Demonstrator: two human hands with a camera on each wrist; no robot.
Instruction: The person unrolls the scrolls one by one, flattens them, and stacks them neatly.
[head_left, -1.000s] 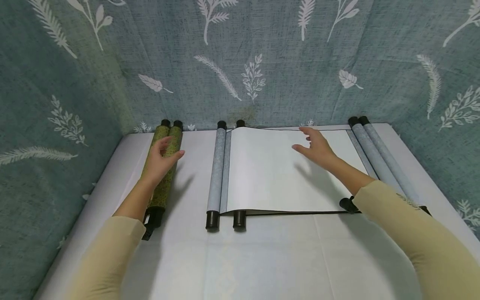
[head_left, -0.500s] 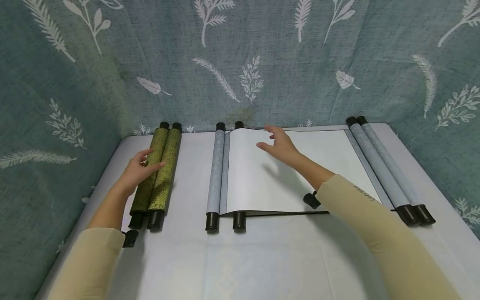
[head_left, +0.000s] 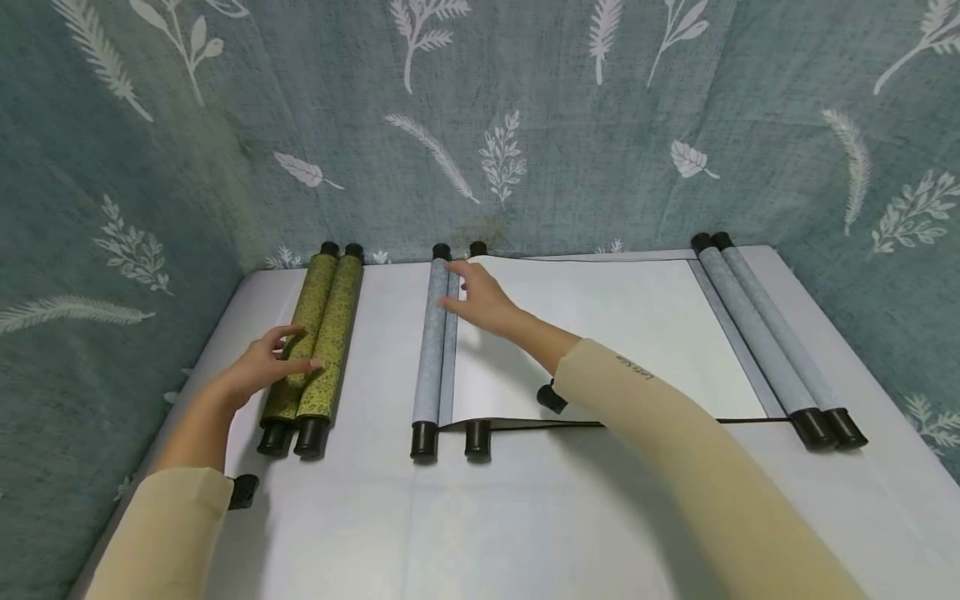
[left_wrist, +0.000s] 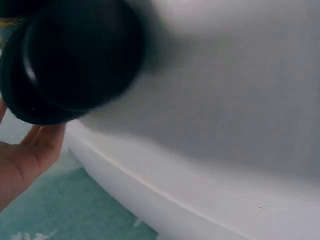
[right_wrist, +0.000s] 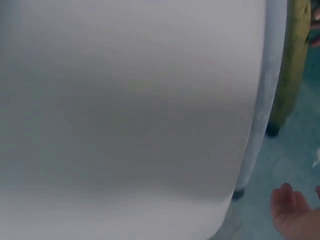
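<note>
My left hand (head_left: 262, 362) reaches over the left one of two rolled green-yellow patterned scrolls (head_left: 330, 333), thumb and fingers spread apart. The scrolls' black end caps (left_wrist: 80, 55) fill the corner of the left wrist view, with part of the left hand (left_wrist: 32, 155) behind them. My right hand (head_left: 483, 298) hangs over a partly unrolled blank white scroll (head_left: 600, 333), its fingertips overlapping the light blue-grey roller (head_left: 432, 342) at the left end. In the right wrist view, the right hand (right_wrist: 295, 215) shows with fingers loosely bent beside the white sheet (right_wrist: 140, 125).
Two more blue-grey rollers (head_left: 757, 325) with black caps lie at the sheet's right end. A second black-capped rod (head_left: 478, 440) pokes out under the sheet near its left end. A leaf-patterned teal cloth (head_left: 570, 167) walls the white table (head_left: 525, 533).
My right hand has swept left across the white sheet to its left roller. My left hand has moved left and toward me, along the green-yellow scrolls. The scrolls lie where they were.
</note>
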